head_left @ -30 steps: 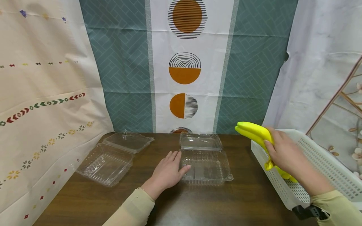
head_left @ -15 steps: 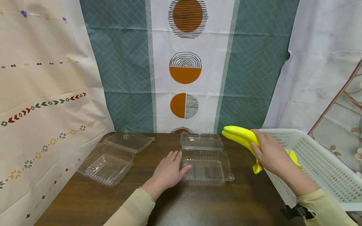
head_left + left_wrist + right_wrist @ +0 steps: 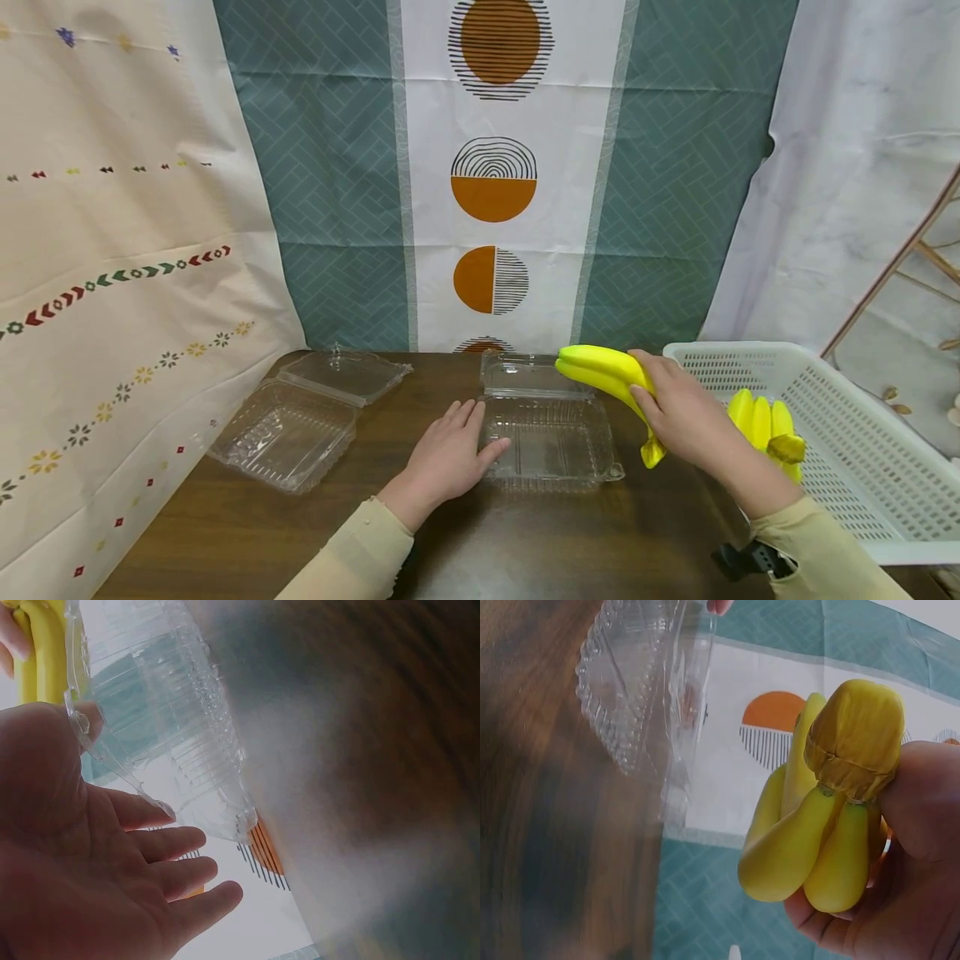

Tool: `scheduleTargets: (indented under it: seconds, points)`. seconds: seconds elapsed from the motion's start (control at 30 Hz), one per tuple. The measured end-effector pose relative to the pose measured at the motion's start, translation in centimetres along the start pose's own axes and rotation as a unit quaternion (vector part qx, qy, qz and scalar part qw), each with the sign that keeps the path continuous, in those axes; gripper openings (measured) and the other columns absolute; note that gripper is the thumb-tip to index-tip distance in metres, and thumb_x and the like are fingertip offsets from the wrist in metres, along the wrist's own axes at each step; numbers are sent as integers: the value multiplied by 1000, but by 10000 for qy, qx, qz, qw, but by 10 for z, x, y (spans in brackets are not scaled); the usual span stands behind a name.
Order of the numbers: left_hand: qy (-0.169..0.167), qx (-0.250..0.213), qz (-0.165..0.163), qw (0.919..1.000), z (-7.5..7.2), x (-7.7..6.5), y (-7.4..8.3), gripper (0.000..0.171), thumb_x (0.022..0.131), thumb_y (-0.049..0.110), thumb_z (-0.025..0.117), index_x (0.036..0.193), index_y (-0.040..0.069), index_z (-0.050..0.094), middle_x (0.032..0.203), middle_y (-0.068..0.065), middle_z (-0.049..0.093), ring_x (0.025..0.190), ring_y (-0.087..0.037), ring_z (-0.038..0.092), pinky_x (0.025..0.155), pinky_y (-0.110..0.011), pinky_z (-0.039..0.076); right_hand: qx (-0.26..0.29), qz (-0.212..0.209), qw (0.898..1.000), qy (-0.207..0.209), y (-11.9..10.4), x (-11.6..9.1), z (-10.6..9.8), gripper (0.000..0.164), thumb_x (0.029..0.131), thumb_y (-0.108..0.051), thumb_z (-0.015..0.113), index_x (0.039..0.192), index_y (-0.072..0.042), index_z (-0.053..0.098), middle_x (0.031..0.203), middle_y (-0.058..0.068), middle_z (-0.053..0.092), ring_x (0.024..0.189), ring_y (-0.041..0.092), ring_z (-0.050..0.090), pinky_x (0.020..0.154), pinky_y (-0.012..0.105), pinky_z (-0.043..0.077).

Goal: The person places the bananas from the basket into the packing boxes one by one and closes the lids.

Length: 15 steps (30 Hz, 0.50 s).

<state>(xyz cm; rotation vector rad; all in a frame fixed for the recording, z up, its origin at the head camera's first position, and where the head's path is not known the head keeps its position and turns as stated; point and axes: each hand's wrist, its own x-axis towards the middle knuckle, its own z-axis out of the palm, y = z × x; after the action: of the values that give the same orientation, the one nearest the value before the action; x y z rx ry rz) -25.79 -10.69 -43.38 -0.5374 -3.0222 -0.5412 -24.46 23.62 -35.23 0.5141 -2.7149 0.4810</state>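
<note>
Closest to us are two tan sleeves [image 3: 352,550], with a black band [image 3: 753,560] at the right wrist, and under them the brown table [image 3: 540,550]. We see the left hand [image 3: 446,454] with its fingers out straight, gripping nothing. It touches the left side of the middle clear box [image 3: 551,446], thumb over the edge; we think this may stop the light box from sliding.

The right hand [image 3: 686,412] is curled round a yellow banana bunch [image 3: 603,367]. The bunch is up in the air, tips pointing left, stem hanging low. We guess it is held by its back so the long tips poke out free. The tips show in front of the box's lid [image 3: 525,371], which is folded back, but we cannot tell if they are right above the box.

To the right, more bananas [image 3: 761,421] lie in a white basket [image 3: 862,408], maybe put there for easy reach. To the left sits another clear box [image 3: 285,437], lid back too. Behind hangs a patterned cloth [image 3: 337,167].
</note>
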Motion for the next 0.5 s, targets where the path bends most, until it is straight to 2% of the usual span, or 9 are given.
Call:
scheduleTargets:
  seconds: [0.13, 0.33, 0.5]
  points:
    - [-10, -28, -19, 10000, -1, -1, 1, 89, 110, 63, 56, 169, -2, 40, 174, -22, 38, 164, -42, 30, 129, -60, 32, -8, -40, 10000, -64, -7, 3, 6, 57, 111, -17, 67, 162, -2, 45, 142, 30, 60, 110, 42, 65, 92, 64, 57]
    - [-10, -57, -33, 10000, -1, -2, 1, 89, 110, 63, 57, 169, -1, 41, 174, -22, 38, 164, -41, 30, 129, -60, 32, -2, -163, 9998, -116, -15, 8, 15, 57, 111, -17, 67, 161, -2, 47, 143, 29, 60, 116, 46, 64, 97, 65, 54]
    - [-41, -37, -34, 10000, -1, 0, 0, 90, 110, 66, 56, 169, -1, 41, 174, -21, 38, 164, -41, 31, 129, -59, 32, -2, -235, 9995, -209, -20, 10, 20, 57, 111, -19, 68, 161, -3, 48, 144, 25, 62, 120, 42, 63, 101, 64, 54]
